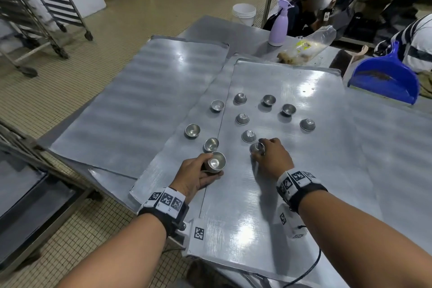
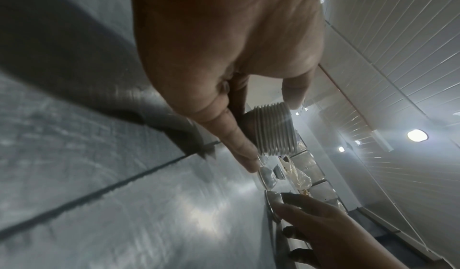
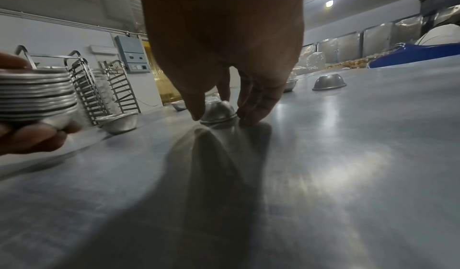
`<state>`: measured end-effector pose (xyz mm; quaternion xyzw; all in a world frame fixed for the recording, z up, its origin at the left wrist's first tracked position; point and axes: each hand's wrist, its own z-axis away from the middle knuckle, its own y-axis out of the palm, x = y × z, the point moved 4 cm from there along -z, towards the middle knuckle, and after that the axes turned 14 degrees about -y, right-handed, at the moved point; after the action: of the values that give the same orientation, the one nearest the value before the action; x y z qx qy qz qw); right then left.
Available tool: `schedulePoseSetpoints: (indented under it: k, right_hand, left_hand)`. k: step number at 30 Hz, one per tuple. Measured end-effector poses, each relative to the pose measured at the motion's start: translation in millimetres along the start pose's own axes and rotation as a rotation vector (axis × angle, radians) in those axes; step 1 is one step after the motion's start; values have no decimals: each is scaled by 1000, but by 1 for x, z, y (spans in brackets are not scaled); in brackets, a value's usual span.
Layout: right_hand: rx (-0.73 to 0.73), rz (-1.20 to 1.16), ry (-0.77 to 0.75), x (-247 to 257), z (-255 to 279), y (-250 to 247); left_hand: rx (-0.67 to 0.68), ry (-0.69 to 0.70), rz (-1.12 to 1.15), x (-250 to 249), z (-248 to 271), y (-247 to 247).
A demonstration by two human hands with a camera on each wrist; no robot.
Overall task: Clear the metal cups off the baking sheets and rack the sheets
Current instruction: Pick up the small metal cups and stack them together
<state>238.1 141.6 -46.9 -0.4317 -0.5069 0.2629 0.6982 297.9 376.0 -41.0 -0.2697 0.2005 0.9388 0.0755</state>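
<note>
Several small metal cups (image 1: 243, 119) stand scattered on two overlapping baking sheets (image 1: 292, 170), some upright, some upside down. My left hand (image 1: 198, 174) grips a stack of nested cups (image 1: 216, 162), whose ribbed rims (image 2: 275, 130) show in the left wrist view and again as the stack (image 3: 37, 94) at the left of the right wrist view. My right hand (image 1: 271, 155) pinches an upside-down cup (image 1: 257, 147) that sits on the near sheet; thumb and fingertips (image 3: 248, 113) touch the rim of this cup (image 3: 219, 113). A third sheet (image 1: 140, 100) lies bare at the left.
A lilac spray bottle (image 1: 279, 23), a plastic bag (image 1: 308, 45) and a blue dustpan (image 1: 385, 77) sit at the table's far and right side. Wheeled sheet racks (image 1: 46, 2) stand on the tiled floor to the left. Two people crouch behind the table at the back right.
</note>
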Motion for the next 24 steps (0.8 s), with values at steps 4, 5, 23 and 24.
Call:
schedulePoseSetpoints:
  k: [4,5,23,24]
  right_hand:
    - [-47,-52,6,0,1,5]
    - [-58,-67,2,0,1,6]
    - [-135,-125,-64,-2,33,1]
    - [-110,-119,-72,-3,34,2]
  left_hand:
    - [7,-6,-11,-2,0,2]
    - [10,-5,-12,-2,0,3]
    - [35,10,-11,11,-1,16]
    - [36,9,-4,12,-2,16]
